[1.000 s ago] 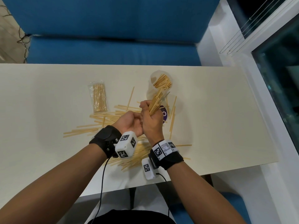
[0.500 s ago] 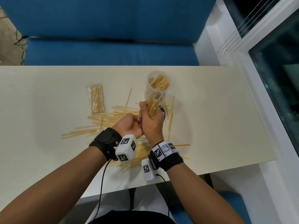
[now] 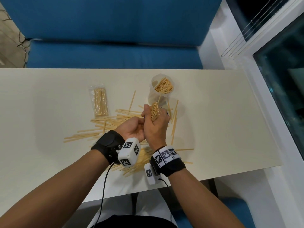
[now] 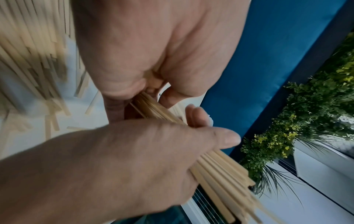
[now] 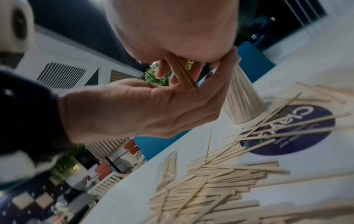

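My right hand (image 3: 156, 124) grips a bundle of thin wooden sticks (image 3: 155, 111) almost upright above the table, just in front of a clear plastic cup (image 3: 152, 97) that holds more sticks. One stick pokes out above the others. My left hand (image 3: 131, 129) lies against it, palm turned up, fingers straight under the bundle's lower end. From the right wrist, the left hand (image 5: 143, 106) reaches flat to the stick ends (image 5: 182, 75) below the right hand (image 5: 172, 22). From the left wrist, the bundle (image 4: 220, 166) runs through the right hand (image 4: 114, 159).
Several loose sticks (image 3: 107, 122) are strewn across the cream table (image 3: 213, 120) under and left of my hands. A sealed packet of sticks (image 3: 99, 102) lies farther left. A purple round label (image 5: 298, 136) sits by the cup (image 5: 241, 103). A blue sofa (image 3: 115, 55) stands behind.
The bundle has swung from leaning toward the cup to nearly upright and sticks out less above my right fist. Both hands stay pressed together.
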The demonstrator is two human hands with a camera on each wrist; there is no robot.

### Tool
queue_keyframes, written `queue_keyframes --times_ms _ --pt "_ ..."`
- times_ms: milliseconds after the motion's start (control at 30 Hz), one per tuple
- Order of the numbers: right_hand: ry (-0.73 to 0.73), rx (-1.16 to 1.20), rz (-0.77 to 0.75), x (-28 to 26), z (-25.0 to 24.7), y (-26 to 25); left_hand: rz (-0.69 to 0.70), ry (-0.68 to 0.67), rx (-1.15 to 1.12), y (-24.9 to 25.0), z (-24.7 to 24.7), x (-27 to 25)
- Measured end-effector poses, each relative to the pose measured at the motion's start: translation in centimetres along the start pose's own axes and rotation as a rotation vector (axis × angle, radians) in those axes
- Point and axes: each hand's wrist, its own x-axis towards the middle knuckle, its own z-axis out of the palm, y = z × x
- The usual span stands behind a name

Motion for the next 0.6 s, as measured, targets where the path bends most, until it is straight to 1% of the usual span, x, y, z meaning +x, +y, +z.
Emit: queue_keyframes --times_ms 33,100,167,233,300,400,500,600 --pt "0.026 -0.088 -0.014 0.0 0.0 0.4 0.002 -0.003 -0.018 0.0 0.0 0.0" --pt "0.052 -0.126 0.033 0.0 0.0 0.8 -0.001 -0.013 -0.054 0.2 -0.1 0.2" --pt "0.016 -0.101 0.110 0.2 -0.2 1.1 0.007 -0.023 -0.125 0.4 -0.2 0.1" --pt "-0.047 -0.075 0.118 0.4 -0.4 1.2 0.019 -0.043 -0.153 0.7 -0.2 0.0" --pt "-0.100 -0.040 0.075 0.4 -0.7 0.8 0.033 -0.041 -0.162 0.7 -0.1 -0.1" --pt "-0.116 0.017 -0.016 0.6 -0.9 0.1 0.026 -0.020 -0.148 0.7 0.2 -0.1" --pt "-0.128 0.116 -0.010 0.9 -1.2 -0.5 0.018 0.045 -0.143 0.7 0.1 0.2" --pt "-0.123 0.250 -0.062 0.9 -1.6 -1.9 0.011 0.095 -0.166 0.8 -0.3 0.5"
